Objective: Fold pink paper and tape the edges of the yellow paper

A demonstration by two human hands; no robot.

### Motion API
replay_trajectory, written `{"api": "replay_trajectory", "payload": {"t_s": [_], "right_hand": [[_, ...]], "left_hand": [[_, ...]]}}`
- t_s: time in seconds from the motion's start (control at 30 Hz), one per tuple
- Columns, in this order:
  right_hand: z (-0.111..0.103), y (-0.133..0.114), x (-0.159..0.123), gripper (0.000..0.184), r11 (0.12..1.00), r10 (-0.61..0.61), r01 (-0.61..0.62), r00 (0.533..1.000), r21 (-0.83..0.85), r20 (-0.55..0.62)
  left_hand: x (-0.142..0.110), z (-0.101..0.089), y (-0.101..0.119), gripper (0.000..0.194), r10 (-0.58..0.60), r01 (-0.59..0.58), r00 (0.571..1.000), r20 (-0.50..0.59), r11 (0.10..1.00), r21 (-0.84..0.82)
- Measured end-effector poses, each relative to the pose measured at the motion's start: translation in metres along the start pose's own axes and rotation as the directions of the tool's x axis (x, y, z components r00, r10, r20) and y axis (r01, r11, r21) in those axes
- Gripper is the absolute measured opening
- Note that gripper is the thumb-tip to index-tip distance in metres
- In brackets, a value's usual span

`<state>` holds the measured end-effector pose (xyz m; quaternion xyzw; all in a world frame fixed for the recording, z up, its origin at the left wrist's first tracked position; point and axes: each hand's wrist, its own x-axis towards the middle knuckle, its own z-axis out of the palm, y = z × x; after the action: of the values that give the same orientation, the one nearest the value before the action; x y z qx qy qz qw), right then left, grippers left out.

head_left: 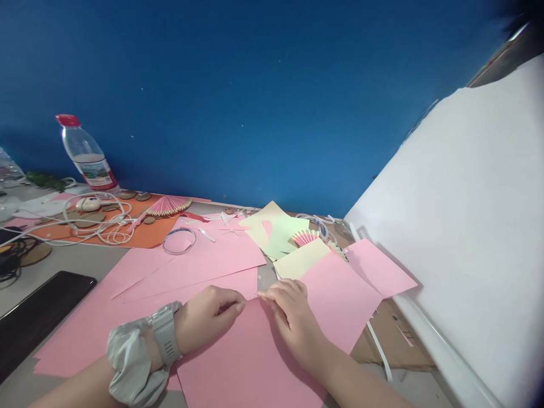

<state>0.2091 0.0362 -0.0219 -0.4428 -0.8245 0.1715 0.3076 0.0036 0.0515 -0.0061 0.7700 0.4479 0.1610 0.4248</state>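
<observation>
A sheet of pink paper lies in front of me, its far edge between my two hands. My left hand is closed at that edge, thumb pressed against the curled fingers; a grey watch and a grey scrunchie are on its wrist. My right hand pinches the same edge a little to the right, fingers bent over it. The fingers partly hide the edge. More pink sheets lie beyond and to the left, and another pink sheet lies to the right.
At the left are a black phone, a red-capped bottle and white cables on orange paper. A folded pink fan, a tape roll and green paper lie farther back. A white panel stands right.
</observation>
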Motion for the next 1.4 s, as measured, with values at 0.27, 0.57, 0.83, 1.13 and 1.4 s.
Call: {"api": "replay_trajectory", "payload": {"t_s": [0.27, 0.57, 0.83, 1.13, 1.4], "right_hand": [[-0.008, 0.012, 0.002, 0.015, 0.998, 0.048, -0.052, 0.995, -0.042, -0.084], [-0.013, 0.026, 0.006, 0.014, 0.98, 0.196, -0.198, 0.961, 0.012, -0.194], [-0.011, 0.025, 0.007, 0.018, 0.951, 0.306, -0.289, 0.931, 0.113, -0.2], [-0.014, 0.033, 0.015, 0.025, 0.869, 0.453, -0.383, 0.871, 0.315, -0.191], [-0.014, 0.035, 0.014, 0.024, 0.843, 0.49, -0.405, 0.85, 0.354, -0.194]], "left_hand": [[0.003, -0.003, -0.007, 0.022, 0.007, -0.007, 1.0, 0.007, 0.999, -0.035], [0.005, -0.01, -0.017, 0.025, 0.029, -0.032, 0.998, -0.062, 0.998, -0.051], [0.007, -0.013, -0.023, 0.023, 0.034, -0.037, 0.988, -0.153, 0.999, -0.015], [0.009, -0.016, -0.029, 0.023, -0.008, 0.0, 0.962, -0.275, 1.0, -0.026], [0.011, -0.016, -0.031, 0.018, -0.027, 0.028, 0.935, -0.353, 1.0, -0.004]]}}
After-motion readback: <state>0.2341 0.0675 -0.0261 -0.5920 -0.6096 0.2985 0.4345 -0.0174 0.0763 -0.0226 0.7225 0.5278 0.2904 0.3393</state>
